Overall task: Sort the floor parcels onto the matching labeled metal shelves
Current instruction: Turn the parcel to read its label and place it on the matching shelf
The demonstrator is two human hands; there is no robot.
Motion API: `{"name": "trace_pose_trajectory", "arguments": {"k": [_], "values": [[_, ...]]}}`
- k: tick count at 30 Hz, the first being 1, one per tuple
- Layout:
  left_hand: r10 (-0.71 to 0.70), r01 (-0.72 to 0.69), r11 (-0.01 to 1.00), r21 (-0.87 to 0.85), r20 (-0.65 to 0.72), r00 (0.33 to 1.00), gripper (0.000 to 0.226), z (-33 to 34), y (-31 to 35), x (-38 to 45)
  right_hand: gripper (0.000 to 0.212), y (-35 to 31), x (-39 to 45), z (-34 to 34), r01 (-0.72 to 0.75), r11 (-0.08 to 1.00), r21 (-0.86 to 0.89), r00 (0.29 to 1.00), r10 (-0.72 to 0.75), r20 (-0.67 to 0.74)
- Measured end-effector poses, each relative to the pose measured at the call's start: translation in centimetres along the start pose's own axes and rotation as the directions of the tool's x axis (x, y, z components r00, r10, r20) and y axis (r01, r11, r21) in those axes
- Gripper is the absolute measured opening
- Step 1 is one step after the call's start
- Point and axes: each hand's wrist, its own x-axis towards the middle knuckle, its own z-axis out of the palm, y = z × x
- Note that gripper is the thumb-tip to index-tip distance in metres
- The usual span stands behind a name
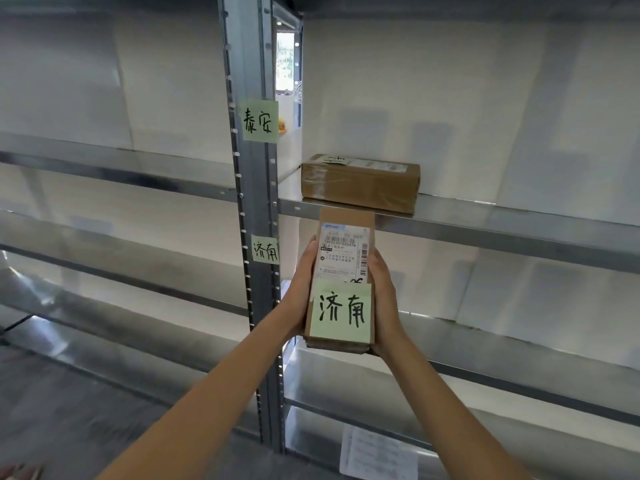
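I hold a narrow brown cardboard parcel (346, 220) in front of the right shelf unit, just below its upper shelf edge. It carries a white shipping label and a green note reading 济南. My left hand (300, 289) grips its left side and my right hand (385, 299) grips its right side. A matching green 济南 label (265, 249) is stuck on the metal upright (254, 188) to the left of the parcel. Higher on the same upright is a green 泰安 label (259, 121). Another brown parcel (360, 183) lies on the upper shelf (485, 216).
Metal shelves run left and right of the upright, with white panels behind them. The shelf level (502, 337) behind the held parcel is bare. A white sheet of paper (377, 455) lies on the lowest shelf. A gap between the units shows a room beyond.
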Motion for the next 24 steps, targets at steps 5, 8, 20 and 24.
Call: {"name": "trace_pose_trajectory", "arguments": {"k": [5, 8, 20, 24], "values": [[0.053, -0.056, 0.997, 0.046, 0.054, 0.997, 0.053, -0.8, 0.0, -1.4, 0.083, 0.8, -1.5, 0.3, -0.018, 1.0, -0.009, 1.0, 0.018, -0.009], [0.006, -0.008, 1.0, 0.026, 0.066, 0.998, 0.043, -1.8, -0.7, -1.8, 0.099, 1.8, -2.3, 0.2, -0.092, 0.996, 0.0, 0.995, 0.092, -0.032], [-0.508, 0.482, 0.861, 0.165, 0.204, 0.837, 0.056, -4.5, -2.2, -1.8, 0.066, 1.8, -2.2, -7.0, -0.368, 0.925, -0.1, 0.93, 0.363, -0.061], [-0.552, 0.498, 0.811, 0.308, 0.121, 0.825, 0.046, -4.6, -2.8, -0.6, 0.03, 3.2, -1.0, -7.9, -0.444, 0.894, -0.06, 0.894, 0.438, -0.092]]}}
